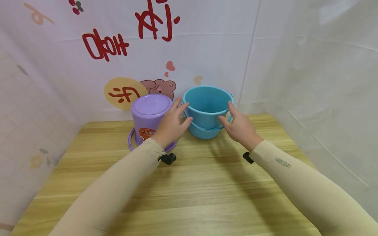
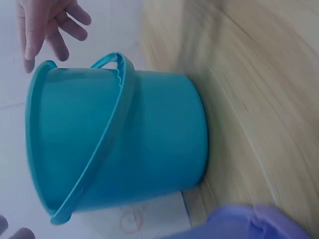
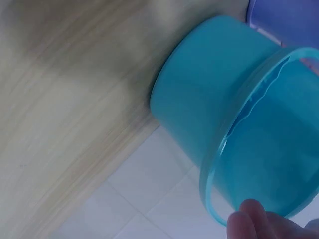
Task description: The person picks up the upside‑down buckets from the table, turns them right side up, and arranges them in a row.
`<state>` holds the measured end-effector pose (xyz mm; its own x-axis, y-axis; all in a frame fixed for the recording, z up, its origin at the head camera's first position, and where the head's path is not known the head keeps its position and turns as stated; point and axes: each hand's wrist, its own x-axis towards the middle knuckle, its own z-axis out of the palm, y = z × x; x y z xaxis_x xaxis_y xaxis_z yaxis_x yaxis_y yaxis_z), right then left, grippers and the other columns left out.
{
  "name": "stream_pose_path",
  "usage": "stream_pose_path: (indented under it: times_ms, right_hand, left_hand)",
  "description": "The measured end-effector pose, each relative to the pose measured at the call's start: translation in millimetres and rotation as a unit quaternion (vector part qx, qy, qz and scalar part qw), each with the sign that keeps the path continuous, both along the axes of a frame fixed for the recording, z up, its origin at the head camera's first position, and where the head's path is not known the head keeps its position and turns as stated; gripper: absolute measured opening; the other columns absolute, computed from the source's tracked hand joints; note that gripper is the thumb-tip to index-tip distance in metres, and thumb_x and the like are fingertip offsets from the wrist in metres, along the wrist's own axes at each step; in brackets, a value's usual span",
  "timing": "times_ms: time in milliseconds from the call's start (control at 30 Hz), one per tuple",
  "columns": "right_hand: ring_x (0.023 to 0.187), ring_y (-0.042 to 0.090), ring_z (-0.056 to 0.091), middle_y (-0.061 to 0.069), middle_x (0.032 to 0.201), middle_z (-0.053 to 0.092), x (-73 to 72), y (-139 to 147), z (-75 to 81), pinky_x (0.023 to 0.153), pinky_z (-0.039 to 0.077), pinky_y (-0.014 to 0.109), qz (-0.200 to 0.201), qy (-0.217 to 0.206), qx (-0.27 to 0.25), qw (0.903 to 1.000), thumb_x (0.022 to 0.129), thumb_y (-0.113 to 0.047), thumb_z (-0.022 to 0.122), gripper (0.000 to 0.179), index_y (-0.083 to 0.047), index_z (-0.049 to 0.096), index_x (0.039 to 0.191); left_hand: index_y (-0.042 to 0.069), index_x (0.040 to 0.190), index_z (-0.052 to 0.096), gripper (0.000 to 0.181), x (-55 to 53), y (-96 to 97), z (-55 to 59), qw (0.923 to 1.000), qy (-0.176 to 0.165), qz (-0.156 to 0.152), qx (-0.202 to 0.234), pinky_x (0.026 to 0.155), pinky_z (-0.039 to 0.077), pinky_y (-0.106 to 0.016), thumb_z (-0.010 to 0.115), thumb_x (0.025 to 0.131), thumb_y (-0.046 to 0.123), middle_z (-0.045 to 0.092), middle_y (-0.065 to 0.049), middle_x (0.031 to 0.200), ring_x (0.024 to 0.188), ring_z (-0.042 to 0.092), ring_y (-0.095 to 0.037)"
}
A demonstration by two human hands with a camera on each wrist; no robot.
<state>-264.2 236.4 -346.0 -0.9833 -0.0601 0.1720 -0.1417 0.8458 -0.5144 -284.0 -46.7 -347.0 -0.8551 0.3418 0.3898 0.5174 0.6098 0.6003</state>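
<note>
Blue bucket (image 1: 206, 111): upright at the far edge of the tabletop (image 1: 189, 190), open mouth up, handle folded down round the front. It's just right of the purple bucket (image 1: 149, 118).
Purple bucket: upside down, own handle lying flat on the wood. Touching the blue one or not? I can't tell.
Left hand (image 1: 171, 126): fingers spread and fairly straight, reaching past the purple bucket to the blue rim's left side. Holding nothing; fingertips at or v. near the rim.
Right hand (image 1: 240, 126): also relaxed and spread, nothing gripped, index finger up by the rim's right side. Right wrist view shows a fingertip (image 3: 251, 219) next to the rim, contact unclear.
Step, my read: I'm on the approach, both hands bracketing the blue bucket, grasp not made yet.
Next move needs, imo: both hands closing evenly on opposite sides of the rim or wall, w/ the left kept off the purple bucket so it doesn't get nudged.
Backdrop: white printed sheet (image 1: 206, 49) behind and to both sides.
</note>
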Motion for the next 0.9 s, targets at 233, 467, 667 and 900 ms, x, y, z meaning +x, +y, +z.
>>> stream_pose_path:
  times_ms: [233,467,667,900]
  right_hand:
    - [0.098,0.035,0.071,0.023,0.13,0.071,16.5,-9,-1.8,0.073,0.058,0.047,0.006,0.076,-0.007,0.9971,0.107,-0.048,0.056,0.078,-0.005,0.03,0.166]
    - [0.11,0.036,0.074,0.021,0.14,0.068,30.2,-29,-6.5,0.066,0.06,0.045,0.086,0.142,0.024,0.9859,0.104,-0.037,0.067,0.068,-0.002,0.045,0.158]
    - [0.123,0.036,0.069,0.019,0.139,0.069,38.4,-54,-15.7,0.097,0.059,0.052,0.16,0.148,0.063,0.9739,0.102,-0.037,0.071,0.067,-0.002,0.05,0.155]
    - [0.133,0.036,0.063,0.013,0.147,0.064,38.1,-81,-24.7,0.111,0.052,0.05,0.203,0.094,0.093,0.9703,0.102,-0.042,0.068,0.067,-0.011,0.049,0.158]
  left_hand:
    - [0.015,0.156,0.052,0.057,20.7,-36.3,-2.2,0.9947,0.074,-0.032,-0.063,0.123,0.035,-0.061,0.065,0.103,0.032,0.034,-0.01,0.171,0.157,0.036,-0.035]
    - [0.012,0.151,0.058,0.055,43.6,-76.1,-9.4,0.9866,0.1,-0.051,-0.118,0.118,0.039,-0.066,0.07,0.1,0.03,0.045,-0.017,0.163,0.149,0.046,-0.041]
    - [0.01,0.151,0.058,0.057,56.0,-109.0,-19.3,0.9848,0.081,-0.033,-0.15,0.121,0.034,-0.067,0.072,0.099,0.031,0.046,-0.017,0.163,0.152,0.041,-0.043]
    - [0.008,0.151,0.057,0.058,60.4,-142.2,-34.4,0.9839,0.041,-0.02,-0.173,0.116,0.041,-0.066,0.073,0.099,0.027,0.048,-0.019,0.161,0.149,0.044,-0.047]
